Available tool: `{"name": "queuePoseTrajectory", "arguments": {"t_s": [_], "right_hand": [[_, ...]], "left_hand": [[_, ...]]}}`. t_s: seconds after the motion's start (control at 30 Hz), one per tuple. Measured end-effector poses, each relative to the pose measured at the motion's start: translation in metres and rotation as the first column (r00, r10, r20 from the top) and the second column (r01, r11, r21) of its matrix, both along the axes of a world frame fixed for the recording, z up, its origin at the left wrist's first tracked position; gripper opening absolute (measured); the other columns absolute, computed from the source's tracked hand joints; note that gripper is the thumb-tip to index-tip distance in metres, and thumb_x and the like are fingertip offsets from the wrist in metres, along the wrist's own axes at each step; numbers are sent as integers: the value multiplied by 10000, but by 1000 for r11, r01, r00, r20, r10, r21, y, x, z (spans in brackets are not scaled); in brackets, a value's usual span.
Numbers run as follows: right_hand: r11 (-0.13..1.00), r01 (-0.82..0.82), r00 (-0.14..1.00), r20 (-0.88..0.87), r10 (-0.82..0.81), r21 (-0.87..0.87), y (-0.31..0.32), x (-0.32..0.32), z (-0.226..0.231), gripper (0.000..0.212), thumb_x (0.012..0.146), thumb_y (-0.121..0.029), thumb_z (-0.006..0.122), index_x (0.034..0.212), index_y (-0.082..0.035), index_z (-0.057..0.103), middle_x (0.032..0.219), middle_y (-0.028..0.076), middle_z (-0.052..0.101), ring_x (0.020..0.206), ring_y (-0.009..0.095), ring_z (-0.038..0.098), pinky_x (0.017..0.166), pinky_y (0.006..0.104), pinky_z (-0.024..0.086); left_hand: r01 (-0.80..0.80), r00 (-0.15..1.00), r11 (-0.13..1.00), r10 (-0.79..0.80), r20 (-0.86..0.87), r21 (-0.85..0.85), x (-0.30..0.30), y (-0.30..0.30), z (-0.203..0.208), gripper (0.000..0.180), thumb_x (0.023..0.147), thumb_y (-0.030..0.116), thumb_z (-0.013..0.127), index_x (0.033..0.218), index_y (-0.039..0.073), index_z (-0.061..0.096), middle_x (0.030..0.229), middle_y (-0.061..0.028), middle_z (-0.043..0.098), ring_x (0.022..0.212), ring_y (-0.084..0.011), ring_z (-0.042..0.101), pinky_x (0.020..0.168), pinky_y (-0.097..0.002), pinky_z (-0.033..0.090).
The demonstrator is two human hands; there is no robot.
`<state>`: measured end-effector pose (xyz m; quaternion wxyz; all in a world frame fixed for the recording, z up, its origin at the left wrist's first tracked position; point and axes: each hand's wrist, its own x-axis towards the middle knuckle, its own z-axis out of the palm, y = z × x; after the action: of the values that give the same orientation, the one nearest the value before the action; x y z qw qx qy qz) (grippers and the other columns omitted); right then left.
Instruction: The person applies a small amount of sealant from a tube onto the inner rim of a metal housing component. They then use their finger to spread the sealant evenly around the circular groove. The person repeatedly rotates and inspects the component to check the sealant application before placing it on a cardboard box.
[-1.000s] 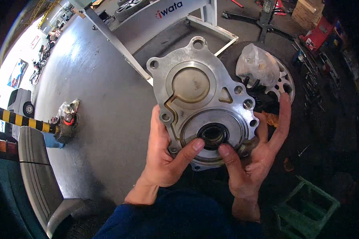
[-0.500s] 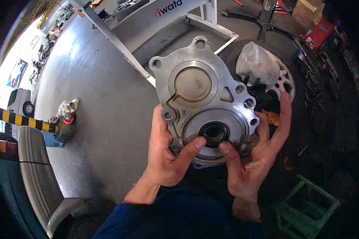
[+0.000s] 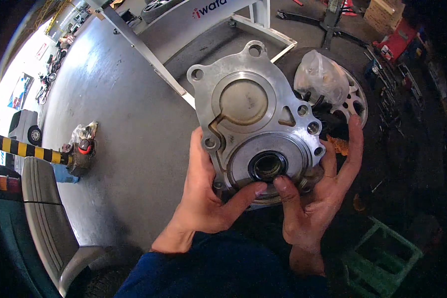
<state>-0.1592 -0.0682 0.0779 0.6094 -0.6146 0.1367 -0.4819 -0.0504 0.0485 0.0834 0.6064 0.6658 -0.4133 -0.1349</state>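
Between my hands, raised above the floor, is a silvery metal housing cover (image 3: 283, 99) with bolt holes around its edge. Its upper half has a round recess with a narrow groove leading off it, and lower down a black ring seal (image 3: 267, 166) lines a round bore. My left hand (image 3: 211, 198) grips the lower left edge, its thumb lying just below the seal. At the lower right, my right hand (image 3: 308, 203) has its thumb tip at the seal's lower rim and one finger pointing up, off the cover. The cover hides the other fingers.
A wheel (image 3: 357, 97) with a clear plastic bag (image 3: 320, 77) on it lies beyond my right hand. A white metal frame (image 3: 144, 59) stands ahead. Tools (image 3: 387, 84) lie at right, a green stool (image 3: 382, 258) nearer. A vehicle bumper (image 3: 47, 213) is at left.
The cover has shifted slightly up and right and tilted a little. My left thumb has slid from the seal's lower left rim to just beneath it. My right hand has barely moved.
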Motion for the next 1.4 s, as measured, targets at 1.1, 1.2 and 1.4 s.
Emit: {"name": "queuePoseTrajectory", "arguments": {"t_s": [1.1,1.2,1.4], "right_hand": [[997,35,999,-18,-34,71,3,-1,1,997,816,-78,743,1549,-33,69,1440,253,348,1288,299,442,1091,403,383],[995,24,1000,-22,-22,96,3,-2,0,968,830,-78,726,1550,-33,81,1459,250,337,1308,299,425,1106,411,364],[996,34,999,-40,-31,81,1,0,-6,910,847,-36,681,1550,-34,102,1450,244,357,1316,291,416,1113,409,350]], "left_hand": [[158,965,983,-174,-194,-98,3,-8,3,755,828,-98,665,1445,-18,238,1366,-144,465,1300,-223,456,1094,-353,352],[177,959,977,-199,-201,-121,5,-8,-2,733,848,-97,648,1451,-18,239,1386,-148,454,1315,-223,447,1098,-353,352],[127,945,984,-159,-287,-125,0,-8,-1,734,851,-91,649,1457,-21,241,1387,-147,455,1319,-227,447,1104,-355,355]]}}
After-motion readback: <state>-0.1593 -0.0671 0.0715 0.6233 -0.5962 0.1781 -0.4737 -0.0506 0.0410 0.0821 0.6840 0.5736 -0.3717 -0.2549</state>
